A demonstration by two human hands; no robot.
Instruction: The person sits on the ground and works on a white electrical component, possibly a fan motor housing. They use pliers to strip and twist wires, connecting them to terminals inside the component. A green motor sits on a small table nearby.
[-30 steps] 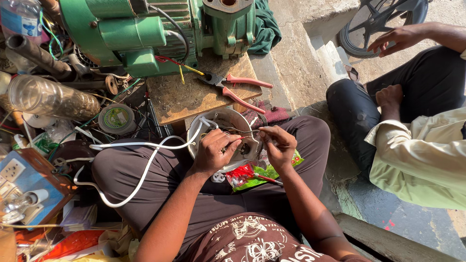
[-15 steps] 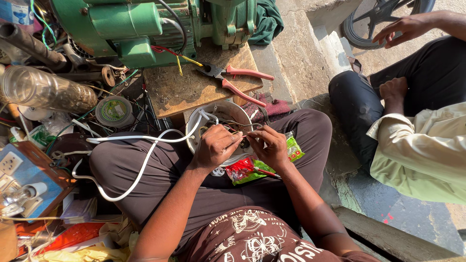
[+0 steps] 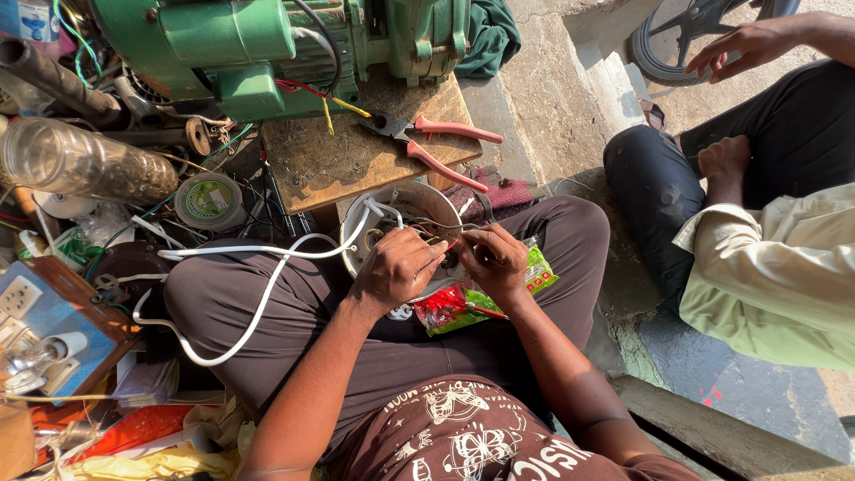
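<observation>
A round white appliance housing point(image 3: 419, 203) rests on my lap with wires inside it. My left hand point(image 3: 396, 270) grips the housing's near edge. My right hand point(image 3: 495, 260) pinches thin wires point(image 3: 435, 233) at the housing's right side. A white cable point(image 3: 258, 267) runs from the housing across my left thigh. A red and green plastic packet point(image 3: 463, 305) lies on my lap below both hands.
Red-handled pliers point(image 3: 436, 142) lie on a wooden board point(image 3: 338, 160) before a green motor point(image 3: 267, 44). A clear plastic bottle point(image 3: 80, 165), a tape roll point(image 3: 209, 200) and clutter fill the left. Another person point(image 3: 757, 240) sits at right, hand on a wheel point(image 3: 690, 36).
My right hand has moved in from the right to meet the left hand at the housing and now pinches the wires. The view shifted slightly.
</observation>
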